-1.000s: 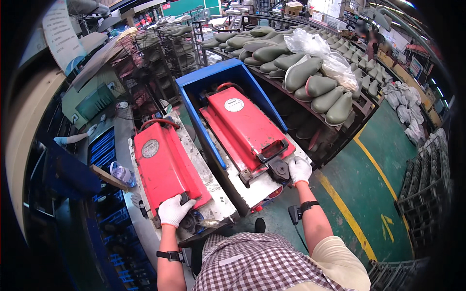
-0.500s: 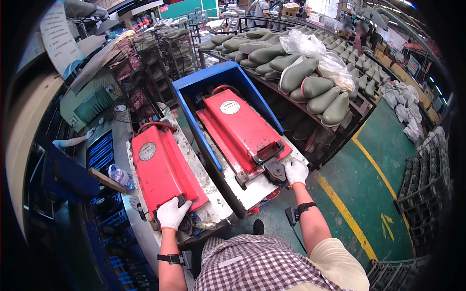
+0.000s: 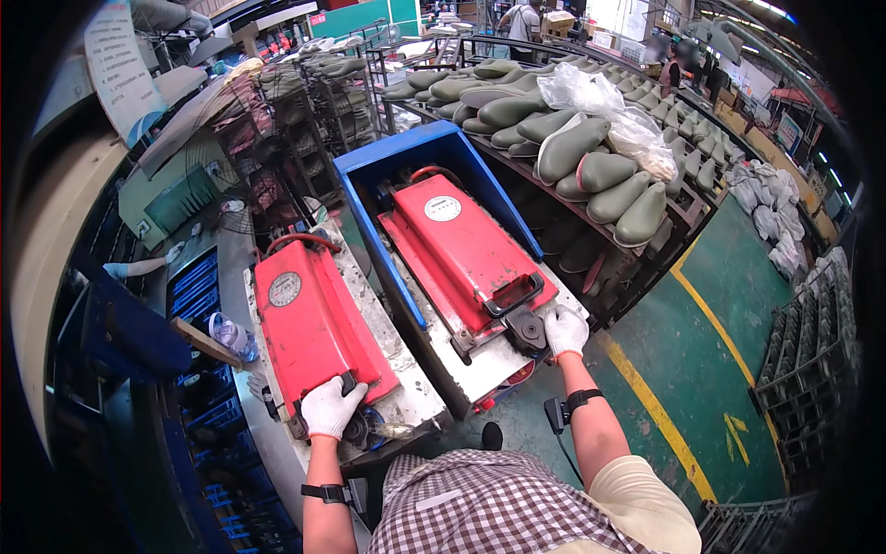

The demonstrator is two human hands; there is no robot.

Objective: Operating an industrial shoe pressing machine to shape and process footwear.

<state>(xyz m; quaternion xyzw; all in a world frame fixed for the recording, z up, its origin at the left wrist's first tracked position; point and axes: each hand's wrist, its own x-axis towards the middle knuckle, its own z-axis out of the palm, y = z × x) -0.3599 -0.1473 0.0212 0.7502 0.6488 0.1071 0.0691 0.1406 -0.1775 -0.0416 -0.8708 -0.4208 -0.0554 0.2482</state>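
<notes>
In a white glove, my left hand (image 3: 330, 407) is closed over the black handle (image 3: 348, 379) at the near end of the left red machine cover (image 3: 309, 319). The palm hides most of that handle. My right hand (image 3: 565, 331), also gloved, is curled at the near right corner of the right machine's white base plate (image 3: 494, 369), beside a black round fitting (image 3: 526, 331). What its fingers hold there is hidden. The right red cover (image 3: 452, 240) has a black loop handle (image 3: 513, 294), untouched, and sits inside a blue guard (image 3: 406, 143).
Grey-green shoe forms (image 3: 577, 148) fill a rack behind the right machine, with clear plastic bags (image 3: 591, 92) on top. A plastic bottle (image 3: 231, 334) stands left of the left machine. Another person's arm (image 3: 148, 266) reaches in at far left. Metal racks (image 3: 808, 342) stand at right.
The whole view has shifted slightly. Both hands keep their places on the two machines, and the red covers look the same.
</notes>
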